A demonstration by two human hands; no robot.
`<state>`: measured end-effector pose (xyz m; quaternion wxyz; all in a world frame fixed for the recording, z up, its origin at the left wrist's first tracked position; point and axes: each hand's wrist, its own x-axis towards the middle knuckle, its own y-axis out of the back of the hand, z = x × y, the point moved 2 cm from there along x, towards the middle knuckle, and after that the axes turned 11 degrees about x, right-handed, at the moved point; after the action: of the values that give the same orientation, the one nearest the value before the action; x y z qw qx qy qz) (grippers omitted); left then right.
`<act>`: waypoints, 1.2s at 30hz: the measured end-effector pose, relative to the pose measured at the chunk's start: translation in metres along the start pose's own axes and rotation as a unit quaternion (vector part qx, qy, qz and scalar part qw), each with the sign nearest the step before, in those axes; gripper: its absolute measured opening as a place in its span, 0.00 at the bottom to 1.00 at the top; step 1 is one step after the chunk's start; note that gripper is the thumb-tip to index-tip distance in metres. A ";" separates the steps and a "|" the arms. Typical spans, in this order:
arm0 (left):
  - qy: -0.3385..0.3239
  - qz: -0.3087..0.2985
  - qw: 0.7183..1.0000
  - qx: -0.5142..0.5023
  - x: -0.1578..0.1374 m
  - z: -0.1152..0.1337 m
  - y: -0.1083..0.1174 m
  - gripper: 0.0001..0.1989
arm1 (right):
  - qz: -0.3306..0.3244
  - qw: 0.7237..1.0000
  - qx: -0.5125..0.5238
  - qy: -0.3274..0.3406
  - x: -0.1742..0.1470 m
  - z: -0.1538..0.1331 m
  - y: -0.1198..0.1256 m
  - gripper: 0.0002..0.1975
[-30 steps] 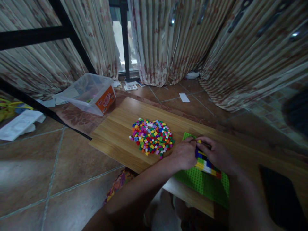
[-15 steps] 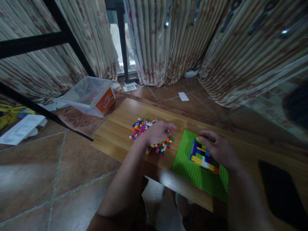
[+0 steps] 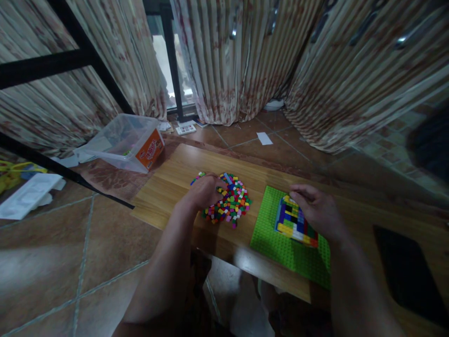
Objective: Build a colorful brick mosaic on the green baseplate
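Observation:
My left hand (image 3: 205, 191) is over the left side of a pile of small coloured building bricks (image 3: 233, 200), its fingers bent down and apart at the bricks. No brick shows in its grasp. A green studded baseplate (image 3: 270, 241) lies to the right of the pile. On it stands a low block structure (image 3: 294, 222) in yellow, blue, white, red and black bricks. My right hand (image 3: 317, 208) is beside the far right part of the structure, thumb and fingers closed in a pinch. What they hold, if anything, is too small to make out.
The wooden table (image 3: 164, 175) carries a dark flat object (image 3: 409, 271) at the right. On the tiled floor stand a clear plastic box (image 3: 122, 140) with an orange label and a white tray (image 3: 30, 194). Paper (image 3: 264, 138) lies beyond the table, before striped curtains (image 3: 242, 61).
My left hand has moved left across the pile, uncovering more of the bricks on the right. My right hand has drawn back slightly from the structure's top, showing more of it.

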<state>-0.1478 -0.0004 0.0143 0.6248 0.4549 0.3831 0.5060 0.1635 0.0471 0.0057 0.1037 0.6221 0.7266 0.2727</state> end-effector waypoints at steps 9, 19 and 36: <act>-0.002 0.038 0.999 -0.034 -0.001 0.003 0.006 0.08 | 0.015 0.999 0.029 0.004 0.002 -0.002 0.003 0.16; 0.016 0.029 0.870 -0.492 0.011 0.072 -0.006 0.09 | 0.048 0.984 0.163 0.049 -0.006 -0.034 -0.004 0.09; 0.112 -0.039 0.721 -0.683 0.027 0.122 -0.033 0.16 | -0.011 0.982 0.101 0.160 -0.016 -0.048 -0.015 0.08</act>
<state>-0.0186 0.0013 0.0185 0.7376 -0.1704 0.0186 0.6532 0.1300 0.0176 0.0348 -0.0743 0.5699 0.7644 0.2924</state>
